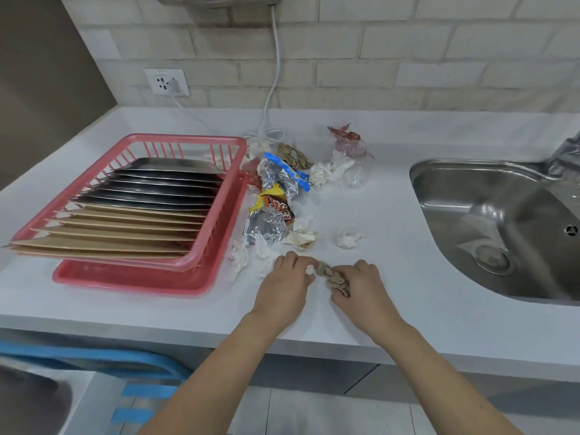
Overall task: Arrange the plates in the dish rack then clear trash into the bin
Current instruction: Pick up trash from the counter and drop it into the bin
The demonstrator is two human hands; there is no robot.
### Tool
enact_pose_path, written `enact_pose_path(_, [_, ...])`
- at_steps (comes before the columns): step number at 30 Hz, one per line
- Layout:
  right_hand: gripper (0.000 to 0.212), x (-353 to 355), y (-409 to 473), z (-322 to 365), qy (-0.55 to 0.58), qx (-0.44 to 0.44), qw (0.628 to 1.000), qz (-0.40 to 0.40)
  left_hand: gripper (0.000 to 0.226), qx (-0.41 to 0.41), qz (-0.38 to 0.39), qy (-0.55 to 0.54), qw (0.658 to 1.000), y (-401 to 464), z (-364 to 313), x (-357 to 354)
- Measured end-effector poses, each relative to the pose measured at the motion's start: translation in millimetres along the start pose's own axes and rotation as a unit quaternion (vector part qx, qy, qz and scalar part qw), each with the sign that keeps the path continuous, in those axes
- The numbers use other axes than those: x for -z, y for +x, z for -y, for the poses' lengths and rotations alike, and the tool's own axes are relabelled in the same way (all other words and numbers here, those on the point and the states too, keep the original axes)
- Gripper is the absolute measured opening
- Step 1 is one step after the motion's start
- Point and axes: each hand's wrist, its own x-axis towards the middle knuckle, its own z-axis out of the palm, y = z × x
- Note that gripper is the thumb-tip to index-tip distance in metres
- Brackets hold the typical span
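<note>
The plates (pixel 138 208) already stand in rows in the pink dish rack (pixel 216 146) on the left of the white tabletop (pixel 392 309), dark metal ones at the far side and tan ones at the near side, so I judge that the trash is what remains. The trash lies just right of the rack, between it and the steel sink (pixel 489 233). At the near edge of this heap the left hand (pixel 287 284) has its fingers curled down on a small white tissue (pixel 310 270), and the right hand (pixel 361 287) has its fingers clamped around a crumpled brown paper (pixel 332 277); the two hands are almost touching. This brown paper looks very light and soft, it will squash in the fist and cannot break, so any part of it is good to hold. The white tissue balls (pixel 347 237) are the same, but they are small and loose, so it is better to gather several together in the palm. The foil wrappers (pixel 266 229) are light and a little stiffer, they keep their shape and may slide, so one should pinch them in the middle of the crumple. The clear plastic bag (pixel 350 146) at the far side is thin and slippery. A yellow snack wrapper (pixel 274 204) shows some orange and white letters, but they are folded and I cannot read them. A blue strip (pixel 287 171) has no writing that I can see. The bin is not in view.
</note>
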Motion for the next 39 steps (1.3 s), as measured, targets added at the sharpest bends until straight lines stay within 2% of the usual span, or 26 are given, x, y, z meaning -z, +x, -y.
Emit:
enact_pose_path(1, [0.026,0,0,-2,0.005,-0.002,1.000,0.000,0.033,0.010,-0.011,-0.025,1.000,-1,-1,0])
enact_pose_path(3, [0.012,5,-1,4,0.092,-0.024,0.995,-0.013,0.031,0.053,-0.040,-0.122,0.990,-3,-4,7])
enact_pose_path(6, [0.011,22,7,28,0.255,-0.056,0.965,-0.036,0.026,0.112,-0.080,-0.272,0.952,0,-13,30])
enact_pose_path(10, [0.011,45,17,75,0.375,-0.016,0.926,-0.033,0.019,0.104,-0.161,-0.302,0.934,0,-21,73])
enact_pose_path(13, [0.025,55,20,116,0.433,0.027,0.901,-0.005,0.020,0.107,-0.228,-0.300,0.920,-10,-17,109])
enact_pose_path(15, [0.031,55,23,147,0.439,0.074,0.895,0.011,0.025,0.119,-0.274,-0.301,0.906,-23,-5,135])
enact_pose_path(19, [0.024,46,25,204,0.438,0.147,0.886,0.047,0.030,0.148,-0.341,-0.294,0.880,-51,23,179])
enact_pose_path(23, [0.018,19,9,269,0.431,0.187,0.873,0.129,0.033,0.186,-0.395,-0.320,0.841,-95,56,217])
enact_pose_path(25, [0.018,7,-3,299,0.440,0.204,0.860,0.161,0.032,0.176,-0.415,-0.324,0.832,-122,65,234])
enact_pose_path(29, [0.019,-12,-28,358,0.483,0.242,0.823,0.173,0.027,0.169,-0.451,-0.334,0.810,-175,100,267])
enact_pose_path(31, [0.018,-30,-37,388,0.479,0.260,0.812,0.209,0.027,0.218,-0.482,-0.341,0.777,-205,137,275])
enact_pose_path(34, [0.012,-71,-42,423,0.453,0.255,0.816,0.253,0.035,0.310,-0.489,-0.382,0.721,-243,190,275])
enact_pose_path(37, [0.012,-132,-46,454,0.413,0.229,0.831,0.293,0.043,0.423,-0.458,-0.318,0.714,-283,249,270])
enact_pose_path(39, [0.013,-174,-48,467,0.381,0.202,0.844,0.319,0.046,0.493,-0.410,-0.308,0.703,-306,288,264])
